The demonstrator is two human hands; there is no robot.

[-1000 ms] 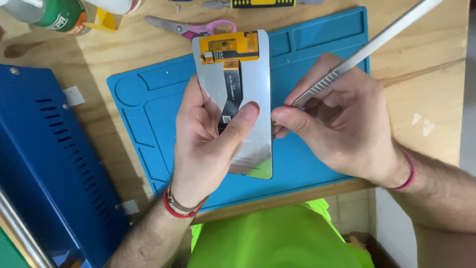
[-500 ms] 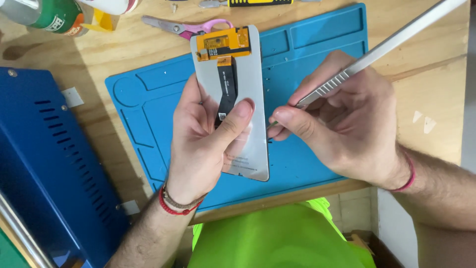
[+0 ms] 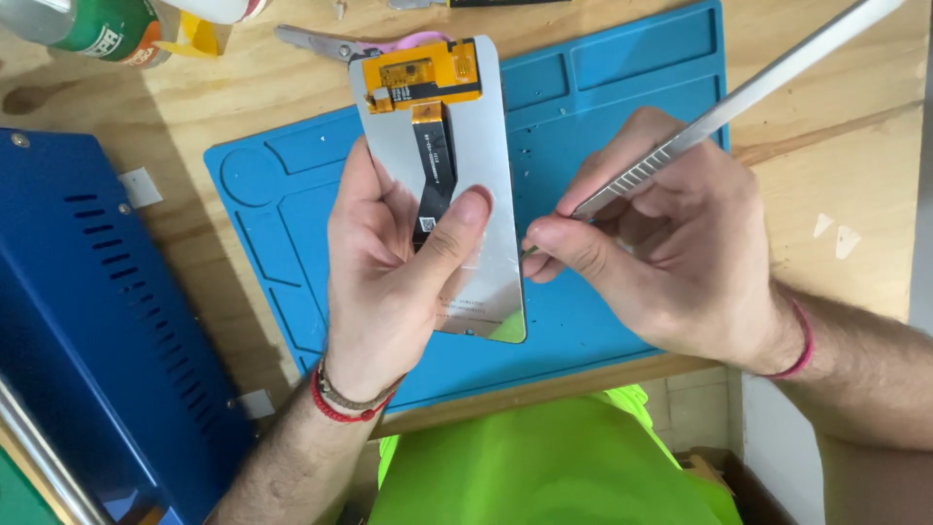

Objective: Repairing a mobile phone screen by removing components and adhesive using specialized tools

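The left hand grips a flat grey phone display panel with an orange flex circuit, back side up, above the middle of the blue silicone work mat; the thumb presses across the panel's black ribbon cable, and the fingers behind are hidden. The right hand pinches long steel tweezers between thumb and fingers. The tweezer tip sits at the panel's right edge, hidden by the thumb. Pink-handled scissors lie at the wooden table's far edge, partly hidden by the panel. A blue metal case occupies the left edge, cut off.
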